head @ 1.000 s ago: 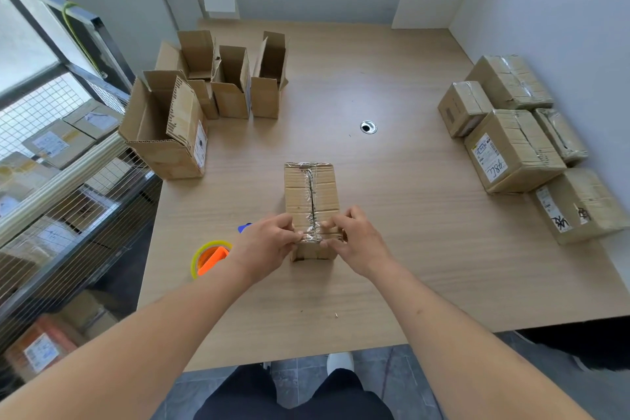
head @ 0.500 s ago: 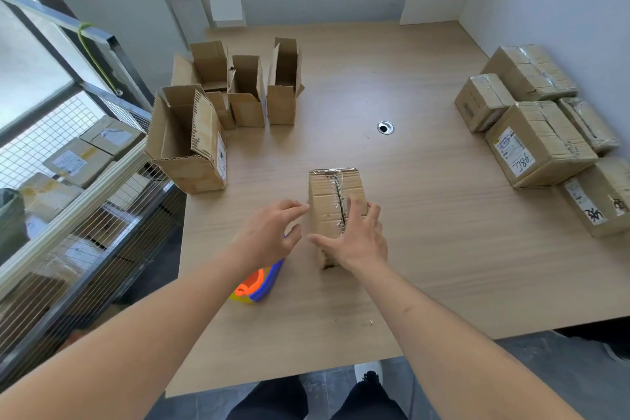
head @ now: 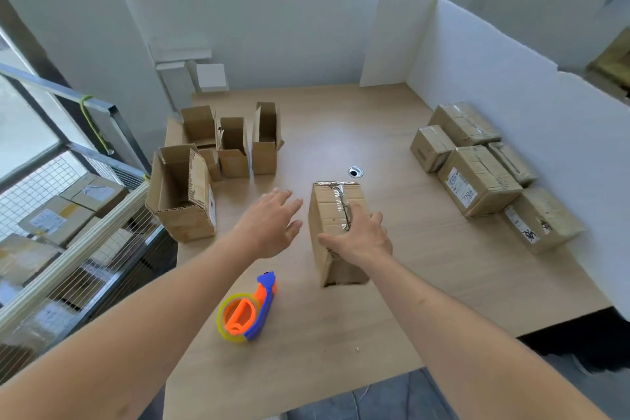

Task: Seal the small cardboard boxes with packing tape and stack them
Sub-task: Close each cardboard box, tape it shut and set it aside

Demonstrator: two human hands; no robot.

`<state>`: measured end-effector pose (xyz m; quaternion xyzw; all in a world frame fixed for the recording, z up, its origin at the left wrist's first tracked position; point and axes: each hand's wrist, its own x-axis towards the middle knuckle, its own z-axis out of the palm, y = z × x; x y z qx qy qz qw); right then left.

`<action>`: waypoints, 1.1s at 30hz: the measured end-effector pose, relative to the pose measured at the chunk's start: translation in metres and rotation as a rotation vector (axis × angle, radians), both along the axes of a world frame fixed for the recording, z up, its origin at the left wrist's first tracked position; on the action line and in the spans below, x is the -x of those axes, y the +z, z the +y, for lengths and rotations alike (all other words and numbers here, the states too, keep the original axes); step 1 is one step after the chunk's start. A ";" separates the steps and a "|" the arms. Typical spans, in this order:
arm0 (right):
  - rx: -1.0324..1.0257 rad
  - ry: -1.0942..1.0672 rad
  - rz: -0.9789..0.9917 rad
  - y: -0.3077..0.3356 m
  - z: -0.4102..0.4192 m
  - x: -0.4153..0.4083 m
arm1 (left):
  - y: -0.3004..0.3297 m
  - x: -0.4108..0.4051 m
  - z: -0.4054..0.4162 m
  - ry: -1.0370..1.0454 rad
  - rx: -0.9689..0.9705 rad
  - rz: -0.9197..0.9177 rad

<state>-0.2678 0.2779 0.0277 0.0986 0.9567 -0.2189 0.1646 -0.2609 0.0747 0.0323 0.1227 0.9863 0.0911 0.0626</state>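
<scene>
Taped box lies mid-table on its long side. Right hand rests on its top, fingers spread over the tape seam, thumb at the left edge. Left hand hovers just left of it, fingers straight, holding nothing. Tape dispenser lies nearer the front edge. Open boxes stand far left; sealed boxes sit right.

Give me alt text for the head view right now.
The right hand rests on a taped cardboard box mid-table; the left hand hovers open beside it. A tape dispenser lies nearer, open boxes far left, sealed boxes right.
</scene>
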 end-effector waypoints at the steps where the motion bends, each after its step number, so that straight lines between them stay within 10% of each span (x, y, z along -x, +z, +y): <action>1: 0.010 -0.006 0.017 0.011 0.006 0.001 | 0.011 0.002 0.006 -0.004 0.011 0.023; 14: 0.034 -0.010 0.227 0.111 0.143 -0.009 | 0.103 0.007 0.149 -0.028 0.045 0.128; 33: 0.038 -0.056 0.201 0.092 0.399 -0.056 | 0.077 -0.019 0.400 -0.103 0.034 0.117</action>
